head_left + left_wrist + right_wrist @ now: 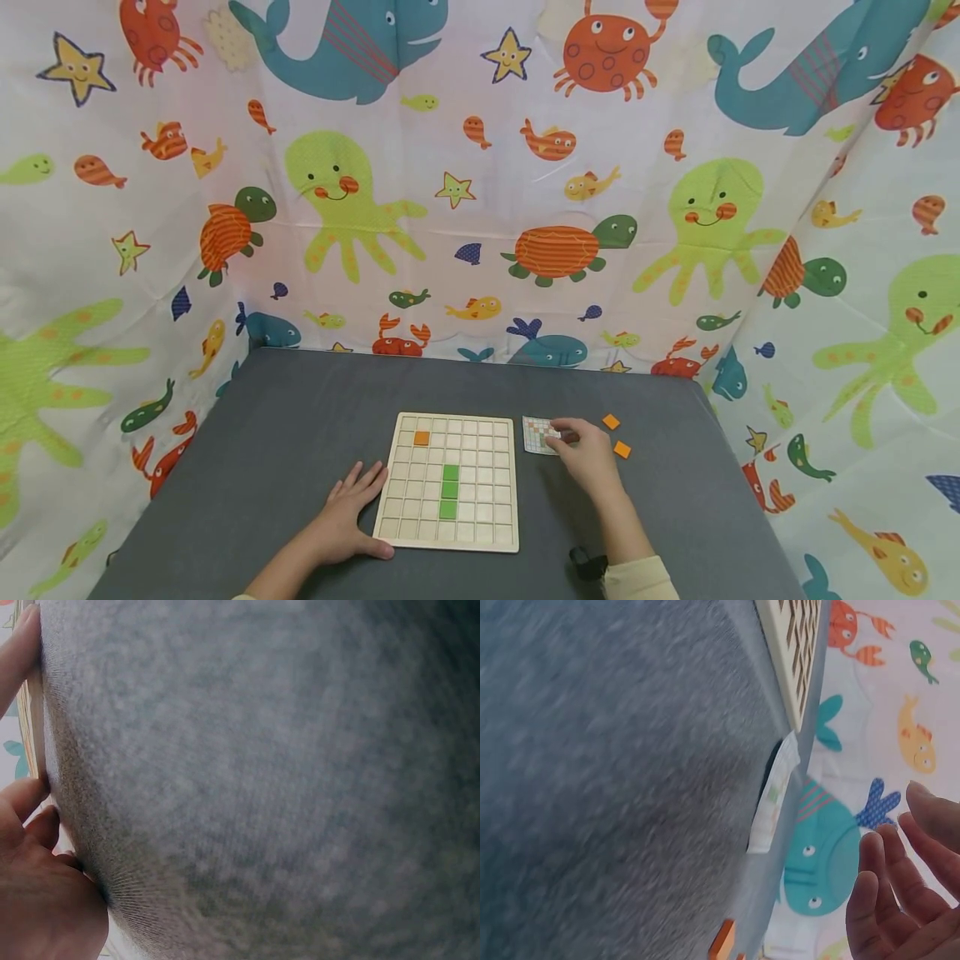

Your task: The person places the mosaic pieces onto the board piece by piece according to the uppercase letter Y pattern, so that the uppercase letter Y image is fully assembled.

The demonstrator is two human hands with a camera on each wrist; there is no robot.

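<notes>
A pale wooden grid board (487, 483) lies on the grey table. One orange tile (422, 437) sits near its top left, and three green tiles (449, 490) form a column near its middle. My left hand (345, 517) rests against the board's left edge, fingers spread and thumb at the lower corner. To the right of the board is a small paper card (537, 436) printted with a coloured grid. Over the card's right side hovers my right hand (591, 460); the right wrist view shows its fingers (904, 881) loosely bent, apart from the slightly curled card, holding nothing visible.
Two loose orange tiles (617, 436) lie on the table right of the card. A dark strapped object (587, 564) is at the right wrist. A curtain (450, 300) printed with sea animals encloses the back and sides of the grey table (315, 417).
</notes>
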